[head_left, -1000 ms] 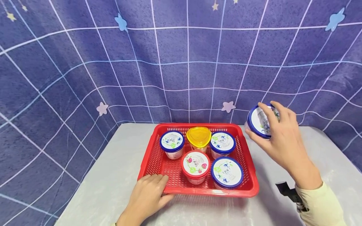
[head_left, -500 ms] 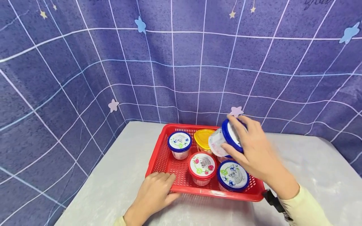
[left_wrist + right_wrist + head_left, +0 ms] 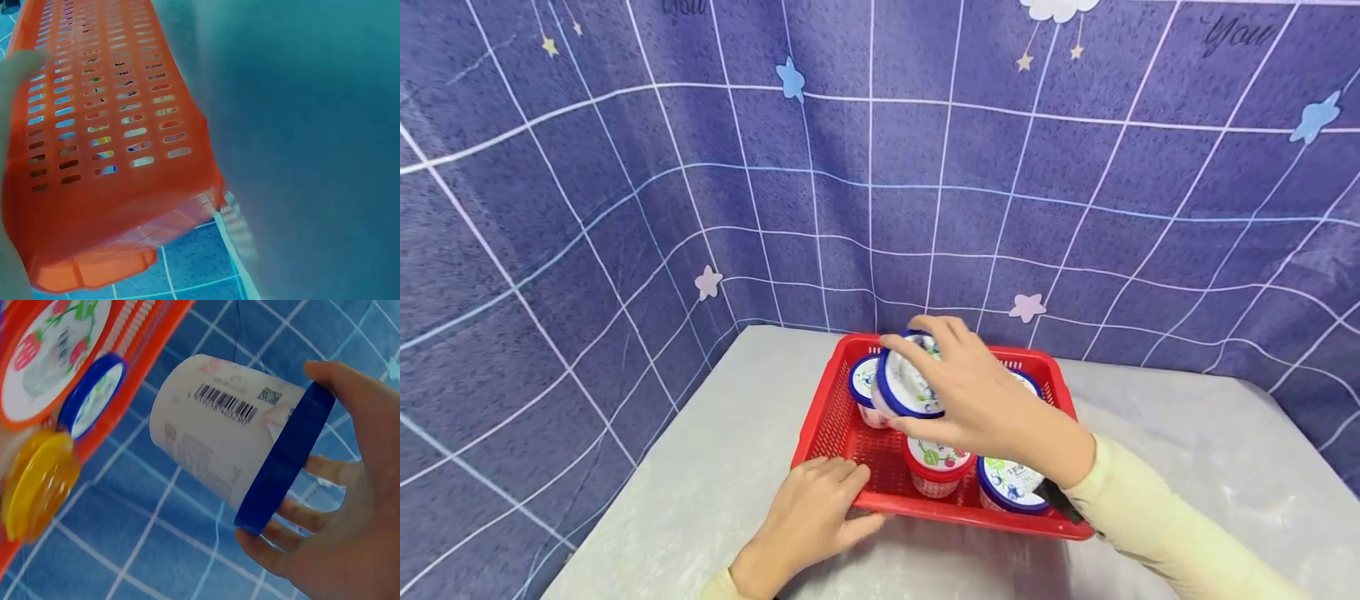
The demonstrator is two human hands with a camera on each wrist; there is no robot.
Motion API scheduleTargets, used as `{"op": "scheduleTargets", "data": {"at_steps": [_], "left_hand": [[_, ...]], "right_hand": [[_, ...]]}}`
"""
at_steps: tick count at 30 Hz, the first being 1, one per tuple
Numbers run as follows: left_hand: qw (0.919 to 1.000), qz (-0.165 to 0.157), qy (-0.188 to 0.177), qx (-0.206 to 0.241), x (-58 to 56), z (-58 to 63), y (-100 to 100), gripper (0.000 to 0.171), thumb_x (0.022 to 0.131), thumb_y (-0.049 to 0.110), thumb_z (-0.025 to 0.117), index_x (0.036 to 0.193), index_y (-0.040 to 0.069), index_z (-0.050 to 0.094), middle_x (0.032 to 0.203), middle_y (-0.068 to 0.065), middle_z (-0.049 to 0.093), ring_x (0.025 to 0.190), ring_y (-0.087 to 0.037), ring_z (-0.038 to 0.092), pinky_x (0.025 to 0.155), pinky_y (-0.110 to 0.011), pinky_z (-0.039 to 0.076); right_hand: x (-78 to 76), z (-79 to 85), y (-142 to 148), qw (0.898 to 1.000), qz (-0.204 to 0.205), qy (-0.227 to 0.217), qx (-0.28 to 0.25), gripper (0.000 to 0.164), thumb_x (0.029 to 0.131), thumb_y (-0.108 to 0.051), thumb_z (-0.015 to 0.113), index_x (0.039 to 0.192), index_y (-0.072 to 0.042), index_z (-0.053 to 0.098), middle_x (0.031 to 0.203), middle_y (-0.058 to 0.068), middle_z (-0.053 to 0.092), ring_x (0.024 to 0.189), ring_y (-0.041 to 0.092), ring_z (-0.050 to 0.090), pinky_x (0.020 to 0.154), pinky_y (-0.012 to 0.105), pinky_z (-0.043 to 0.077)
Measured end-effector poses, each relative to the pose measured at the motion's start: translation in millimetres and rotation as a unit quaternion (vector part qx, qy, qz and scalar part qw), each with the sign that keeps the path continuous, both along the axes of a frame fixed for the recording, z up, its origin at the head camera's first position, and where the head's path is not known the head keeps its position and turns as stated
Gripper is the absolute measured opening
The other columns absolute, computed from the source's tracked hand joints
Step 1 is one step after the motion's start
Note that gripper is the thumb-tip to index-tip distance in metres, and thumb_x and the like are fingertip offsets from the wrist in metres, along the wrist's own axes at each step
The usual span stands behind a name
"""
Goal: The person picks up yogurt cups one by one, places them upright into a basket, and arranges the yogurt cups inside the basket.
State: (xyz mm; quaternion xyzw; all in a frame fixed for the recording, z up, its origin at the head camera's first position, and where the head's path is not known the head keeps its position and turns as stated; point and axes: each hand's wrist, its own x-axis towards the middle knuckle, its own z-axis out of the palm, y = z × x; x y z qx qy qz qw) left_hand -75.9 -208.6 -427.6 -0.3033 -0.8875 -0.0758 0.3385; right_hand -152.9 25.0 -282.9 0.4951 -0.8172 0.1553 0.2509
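My right hand [image 3: 981, 404] grips a blue-lidded tub [image 3: 898, 387] by its lid, tilted, over the back of the red basket [image 3: 947, 515]. In the right wrist view the tub [image 3: 215, 425] lies sideways, its barcode showing, thumb and fingers spread round the lid's edge. My left hand [image 3: 812, 517] holds the basket's front rim near the left corner, fingers over the rim and thumb outside. Inside the basket are a red-lidded tub [image 3: 934, 471] and several blue-lidded tubs, one front right [image 3: 1003, 487]. A yellow-lidded cup [image 3: 44, 487] shows in the right wrist view; my right hand hides it from the head.
The basket stands on a grey-white tabletop [image 3: 715, 417]. A blue grid-patterned curtain [image 3: 970, 208] with stars hangs right behind the table and along its left side. Slotted basket walls [image 3: 106, 125] fill much of the left wrist view.
My right hand has carried the blue-lidded tub leftward from beyond the basket's right side to above its back left part. My left hand keeps its hold on the rim. The head view has shifted slightly.
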Motion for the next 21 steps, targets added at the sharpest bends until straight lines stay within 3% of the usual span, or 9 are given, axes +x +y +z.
{"op": "scheduleTargets", "data": {"at_steps": [3, 7, 10, 13, 21], "left_hand": [[0.9943, -0.061, 0.022, 0.084, -2.5, 2.3, -3, 0.046, 0.080, 0.056, 0.074, 0.077, 0.019, 0.048, 0.068, 0.012, 0.041, 0.061, -0.004, 0.041, 0.061, -0.021, 0.039], [0.9707, -0.130, 0.108, 0.171, -7.9, 10.6, -11, 0.041, 0.094, 0.044, 0.062, 0.072, 0.014, 0.044, 0.069, 0.009, 0.037, 0.060, -0.004, 0.035, 0.060, -0.021, 0.030], [0.9559, -0.127, 0.170, 0.203, -10.3, 17.5, -18, 0.041, 0.101, 0.035, 0.051, 0.067, 0.013, 0.043, 0.065, 0.008, 0.036, 0.056, -0.006, 0.033, 0.056, -0.021, 0.028], [0.9475, -0.103, 0.205, 0.222, -11.1, 21.9, -25, 0.042, 0.103, 0.029, 0.046, 0.064, 0.014, 0.040, 0.061, 0.008, 0.035, 0.052, -0.005, 0.030, 0.051, -0.021, 0.026], [0.9371, -0.088, 0.243, 0.235, -10.2, 24.3, -27, 0.043, 0.103, 0.023, 0.043, 0.062, 0.013, 0.036, 0.058, 0.006, 0.032, 0.050, -0.005, 0.023, 0.048, -0.021, 0.020]], "right_hand": [[-2.6, -2.6, -17, 0.999, 0.011, -0.016, 0.028, 0.073, 0.084, -0.054, 0.068, 0.144, -0.018, 0.048, 0.137, 0.013, 0.047, 0.120, 0.027, 0.047, 0.097, 0.045, 0.047], [-3.6, -8.9, -34, 0.997, 0.023, -0.031, 0.071, 0.075, 0.084, -0.057, 0.068, 0.145, -0.018, 0.047, 0.136, 0.012, 0.047, 0.120, 0.026, 0.046, 0.095, 0.041, 0.048], [-2.3, -15.9, -43, 0.994, 0.032, -0.038, 0.101, 0.078, 0.083, -0.059, 0.069, 0.144, -0.017, 0.047, 0.135, 0.011, 0.048, 0.121, 0.026, 0.046, 0.096, 0.041, 0.048], [-0.4, -24.3, -52, 0.990, 0.034, -0.040, 0.135, 0.079, 0.081, -0.060, 0.070, 0.144, -0.018, 0.046, 0.135, 0.011, 0.049, 0.122, 0.027, 0.047, 0.099, 0.043, 0.047], [4.4, -44.6, -69, 0.971, 0.042, -0.032, 0.232, 0.084, 0.083, -0.070, 0.061, 0.147, -0.018, 0.044, 0.137, 0.010, 0.053, 0.124, 0.027, 0.052, 0.104, 0.042, 0.045]]}}
